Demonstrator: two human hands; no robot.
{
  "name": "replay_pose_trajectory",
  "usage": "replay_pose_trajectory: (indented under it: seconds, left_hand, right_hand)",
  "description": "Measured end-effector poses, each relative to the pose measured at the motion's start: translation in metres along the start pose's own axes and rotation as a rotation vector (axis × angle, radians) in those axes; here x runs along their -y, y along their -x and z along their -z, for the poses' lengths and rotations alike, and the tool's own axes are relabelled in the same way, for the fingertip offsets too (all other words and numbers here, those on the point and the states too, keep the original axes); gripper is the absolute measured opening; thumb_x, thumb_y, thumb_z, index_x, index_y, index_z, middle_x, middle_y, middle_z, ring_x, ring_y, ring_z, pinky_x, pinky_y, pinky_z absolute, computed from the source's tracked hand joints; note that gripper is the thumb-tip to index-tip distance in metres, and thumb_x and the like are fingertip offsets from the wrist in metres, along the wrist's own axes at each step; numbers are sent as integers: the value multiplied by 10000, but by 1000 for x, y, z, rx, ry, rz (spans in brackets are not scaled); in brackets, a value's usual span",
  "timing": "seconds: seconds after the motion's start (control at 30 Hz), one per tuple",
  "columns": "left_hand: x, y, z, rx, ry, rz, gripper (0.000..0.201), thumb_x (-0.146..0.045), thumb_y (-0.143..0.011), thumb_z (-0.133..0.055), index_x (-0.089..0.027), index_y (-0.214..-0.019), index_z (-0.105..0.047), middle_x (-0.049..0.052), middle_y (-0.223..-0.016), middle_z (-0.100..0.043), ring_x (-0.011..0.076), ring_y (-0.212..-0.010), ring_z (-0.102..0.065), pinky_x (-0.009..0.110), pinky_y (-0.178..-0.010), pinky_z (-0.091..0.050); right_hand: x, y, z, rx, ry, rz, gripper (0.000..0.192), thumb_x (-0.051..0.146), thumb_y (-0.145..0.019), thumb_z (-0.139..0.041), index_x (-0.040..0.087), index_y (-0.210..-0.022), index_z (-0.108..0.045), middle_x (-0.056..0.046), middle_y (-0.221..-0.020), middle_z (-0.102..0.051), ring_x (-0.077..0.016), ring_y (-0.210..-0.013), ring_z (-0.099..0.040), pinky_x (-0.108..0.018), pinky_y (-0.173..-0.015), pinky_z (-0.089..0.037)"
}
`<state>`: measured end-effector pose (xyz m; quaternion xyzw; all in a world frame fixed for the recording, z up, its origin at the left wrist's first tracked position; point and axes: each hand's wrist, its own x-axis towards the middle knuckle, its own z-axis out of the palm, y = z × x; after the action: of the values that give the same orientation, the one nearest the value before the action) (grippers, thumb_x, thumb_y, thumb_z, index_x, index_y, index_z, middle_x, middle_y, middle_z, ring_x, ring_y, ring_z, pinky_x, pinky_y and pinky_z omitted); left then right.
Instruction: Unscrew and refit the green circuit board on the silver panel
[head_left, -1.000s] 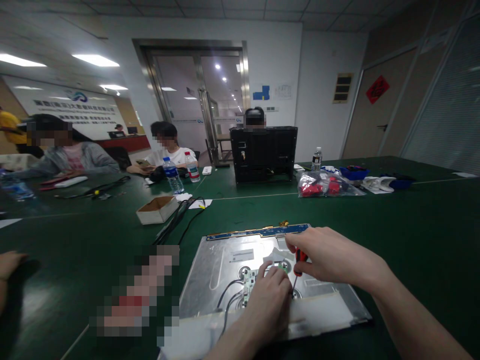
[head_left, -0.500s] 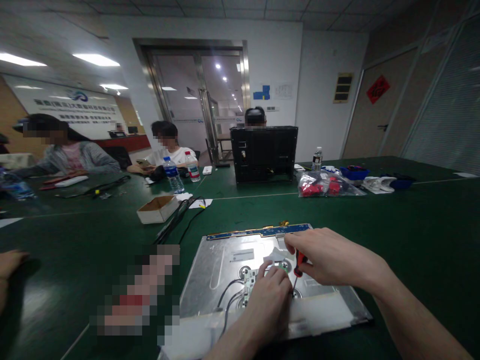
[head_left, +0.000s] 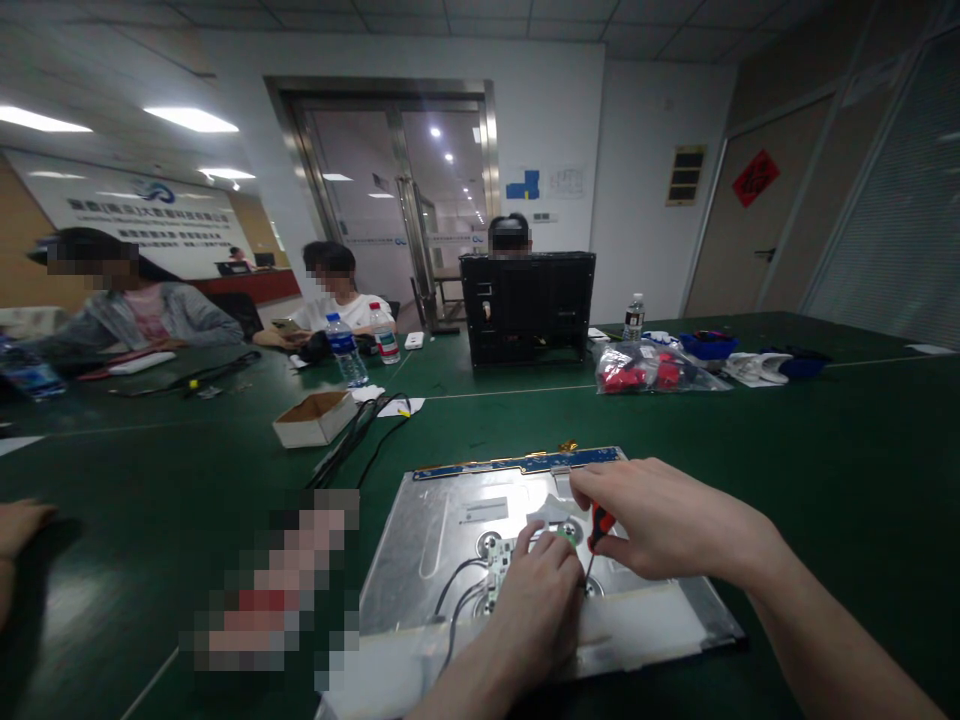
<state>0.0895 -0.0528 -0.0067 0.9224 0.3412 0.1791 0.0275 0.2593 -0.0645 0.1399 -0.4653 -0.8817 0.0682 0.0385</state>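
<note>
A silver display panel [head_left: 431, 510] lies on the green table, with a narrow blue circuit strip [head_left: 517, 464] along its far edge. My right hand [head_left: 637, 515] is closed around a red and black screwdriver [head_left: 601, 522]. Its shaft slants down to the panel beside a round metal mount [head_left: 594, 588]; the exact tip contact is hard to see. My left hand [head_left: 541, 590] bends over a small circuit board [head_left: 499, 565], its fingers curled and gripping there, fingertips partly hidden. Dark cables [head_left: 459, 600] run from the board. A whitish strip [head_left: 652, 620] covers the panel's near side.
An open cardboard box [head_left: 313, 422] and black cables [head_left: 358, 440] lie beyond the panel on the left. Bottles [head_left: 346, 350], a black monitor housing [head_left: 529, 310] and a plastic bag with red items [head_left: 660, 370] stand farther back. Other people sit around; another person's hand [head_left: 22, 525] rests at left.
Almost nothing differs. My right hand and the screwdriver have shifted very slightly; my left hand stays on the circuit board.
</note>
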Motion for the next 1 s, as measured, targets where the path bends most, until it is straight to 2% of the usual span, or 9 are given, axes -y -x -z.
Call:
replay_pose_trajectory:
  seconds: [0.17, 0.4, 0.73, 1.0]
  left_hand:
    - [2, -1, -1, 17, 1, 2, 50, -199, -771, -548, -190, -811, -576, 47, -924, -613, 215, -905, -531, 450, -1045, -259]
    - [1, -1, -5, 7, -49, 6, 21, -199, -782, -550, -187, -789, -567, 44, -905, -614, 211, -889, -536, 448, -1042, -266]
    - [0, 0, -4, -23, -32, 4, 54, -178, -754, -545, -188, -801, -570, 51, -937, -615, 221, -905, -531, 459, -1026, -284]
    - [0, 1, 0, -12, -15, 2, 55, -176, -777, -527, -191, -806, -572, 44, -922, -606, 214, -906, -527, 453, -1033, -276]
  right_hand:
    - [0, -1, 0, 23, -8, -14, 186, 144, -762, -558, 203, -938, -576, -41, -918, -653, -182, -764, -576, -275, -594, -348]
    - [-2, -4, -3, -17, 64, -36, 126, 199, -778, -564, 208, -902, -583, -26, -819, -658, -194, -715, -591, -277, -558, -323]
    - [2, -7, 0, -17, 91, -83, 127, 277, -780, -610, 213, -889, -606, -34, -791, -665, -213, -693, -604, -274, -536, -301]
    - [-2, -3, -1, 3, 6, 9, 178, 185, -759, -566, 206, -936, -565, -30, -891, -647, -181, -746, -568, -273, -577, -322]
